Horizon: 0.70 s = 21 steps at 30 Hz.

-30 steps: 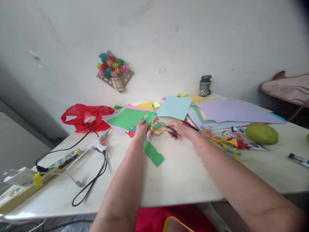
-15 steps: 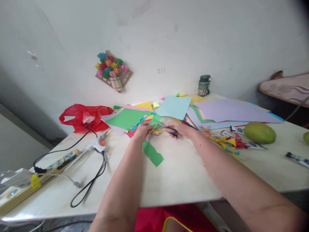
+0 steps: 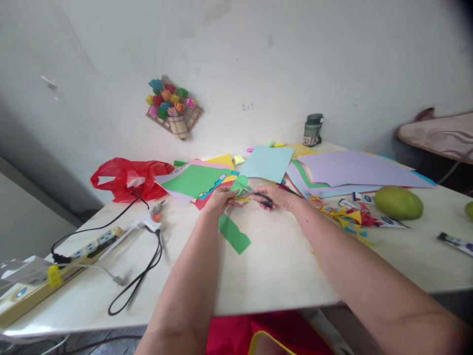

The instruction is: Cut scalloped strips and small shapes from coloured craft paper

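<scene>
My left hand (image 3: 222, 197) pinches a small green paper piece (image 3: 241, 183) above the middle of the table. My right hand (image 3: 272, 196) is closed on the black handles of a pair of scissors (image 3: 263, 198), whose blades point left and lie against the green piece. Below my left hand a green paper strip (image 3: 234, 234) rests on the table. Just behind my hands are a large green sheet (image 3: 194, 180) on the left and a light blue sheet (image 3: 267, 164).
Left on the table (image 3: 266, 281) are a red plastic bag (image 3: 129, 172), a glue gun (image 3: 144, 221) and a power strip (image 3: 92, 246). Rightward lie purple paper (image 3: 354, 167), yellow scraps (image 3: 343, 215), tubes and a green fruit (image 3: 398, 202). A green bottle (image 3: 313, 130) stands behind.
The green piece between my hands has turned slightly, and the scissor blades show less beyond its edge. Both hands remain in nearly the same place.
</scene>
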Motion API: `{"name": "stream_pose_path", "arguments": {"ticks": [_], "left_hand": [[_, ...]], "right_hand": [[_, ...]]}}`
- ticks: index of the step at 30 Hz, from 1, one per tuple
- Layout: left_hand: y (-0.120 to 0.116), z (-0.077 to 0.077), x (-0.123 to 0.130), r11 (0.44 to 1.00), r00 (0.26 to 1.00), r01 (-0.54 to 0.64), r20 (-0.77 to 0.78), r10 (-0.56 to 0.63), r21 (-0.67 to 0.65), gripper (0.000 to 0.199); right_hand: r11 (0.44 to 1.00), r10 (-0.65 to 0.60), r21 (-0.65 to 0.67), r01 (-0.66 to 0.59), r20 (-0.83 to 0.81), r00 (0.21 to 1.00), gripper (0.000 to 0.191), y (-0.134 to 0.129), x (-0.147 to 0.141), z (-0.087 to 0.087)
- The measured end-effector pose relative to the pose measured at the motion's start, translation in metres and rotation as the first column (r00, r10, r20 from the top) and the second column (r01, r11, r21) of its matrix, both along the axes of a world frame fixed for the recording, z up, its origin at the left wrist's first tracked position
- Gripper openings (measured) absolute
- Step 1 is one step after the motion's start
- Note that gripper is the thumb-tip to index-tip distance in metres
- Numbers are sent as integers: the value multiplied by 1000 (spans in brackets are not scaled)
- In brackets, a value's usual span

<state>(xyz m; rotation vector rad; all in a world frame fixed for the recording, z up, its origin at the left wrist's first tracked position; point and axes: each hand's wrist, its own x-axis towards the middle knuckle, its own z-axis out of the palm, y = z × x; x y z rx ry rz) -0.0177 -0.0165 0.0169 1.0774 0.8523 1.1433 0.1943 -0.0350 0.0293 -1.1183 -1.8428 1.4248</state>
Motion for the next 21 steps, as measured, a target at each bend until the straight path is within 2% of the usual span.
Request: {"name": "stream_pose_path", "arguments": {"ticks": [5,14,21], "left_hand": [[-3,2,1,1000,1000,-4,0,4,-11,24],[-2,2,0,1000,1000,5,-11,-5,-10,23],[-2,2,0,1000,999,16,-29,-16,-7,23]], "right_hand": [[1000,-11,-28,11,-11,1000,28,3,0,-3],[992,-79,-105,72,-61,995,21,-5,-3,6],[989,-105,-108,99,-56,993,18,-7,-3,8]]}}
